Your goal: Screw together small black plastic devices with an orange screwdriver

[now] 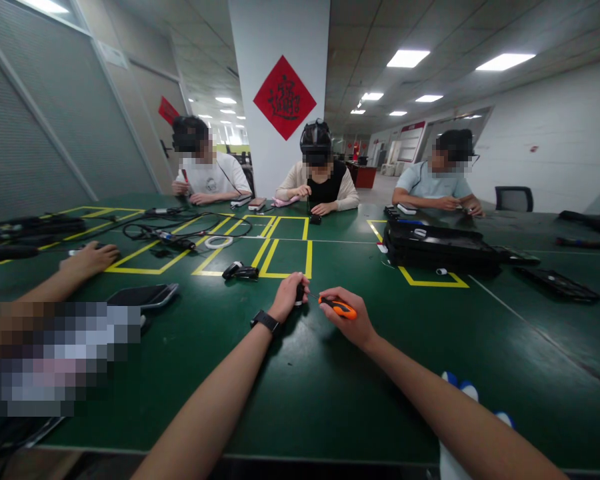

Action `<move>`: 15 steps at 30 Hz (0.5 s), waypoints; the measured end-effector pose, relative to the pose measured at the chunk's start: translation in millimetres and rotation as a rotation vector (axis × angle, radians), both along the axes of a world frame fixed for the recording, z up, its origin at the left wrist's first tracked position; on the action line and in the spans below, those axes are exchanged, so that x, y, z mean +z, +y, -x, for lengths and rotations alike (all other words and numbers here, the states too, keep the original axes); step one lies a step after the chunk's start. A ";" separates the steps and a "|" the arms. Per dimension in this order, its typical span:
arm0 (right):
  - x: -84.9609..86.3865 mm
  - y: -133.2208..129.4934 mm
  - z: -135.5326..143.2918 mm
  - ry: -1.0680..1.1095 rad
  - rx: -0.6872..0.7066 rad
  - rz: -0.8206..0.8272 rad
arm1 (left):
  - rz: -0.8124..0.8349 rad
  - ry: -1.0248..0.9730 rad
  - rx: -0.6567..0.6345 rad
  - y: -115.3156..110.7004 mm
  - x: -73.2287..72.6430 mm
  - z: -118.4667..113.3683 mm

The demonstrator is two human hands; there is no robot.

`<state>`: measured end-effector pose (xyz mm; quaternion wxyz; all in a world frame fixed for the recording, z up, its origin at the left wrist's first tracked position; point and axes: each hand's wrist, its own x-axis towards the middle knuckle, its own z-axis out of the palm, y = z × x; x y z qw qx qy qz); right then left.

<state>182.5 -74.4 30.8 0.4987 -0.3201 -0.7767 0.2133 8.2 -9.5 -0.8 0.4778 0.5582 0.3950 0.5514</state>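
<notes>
Just above the green table [330, 400], my left hand [286, 298] is closed around a small black object [299, 294] with a whitish lower end. A black strap sits on that wrist. To its right, my right hand [353, 317] grips an orange and black screwdriver [341, 307] by the handle. The thin shaft points left at the small black object; whether the tip touches it is too small to tell. Beyond my left hand lies a pair of small black items [241, 271].
Black cables [180, 233] and a white ring [219, 243] lie back left. A black case [437, 247] stands at right. Another person's hand [93, 259] rests at left near a phone-like device [144, 295]. Three people sit opposite. A blue and white item [455, 427] is front right.
</notes>
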 end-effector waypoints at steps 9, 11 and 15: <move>-1.7 1.6 0.0 0.008 0.002 0.028 | -0.001 0.000 -0.008 -0.4 0.9 0.1; -1.3 2.0 0.1 0.007 0.018 0.018 | -0.003 -0.002 -0.006 0.1 0.7 0.5; 0.2 2.6 -0.3 0.008 0.032 -0.038 | -0.013 0.003 -0.011 1.3 -0.4 0.9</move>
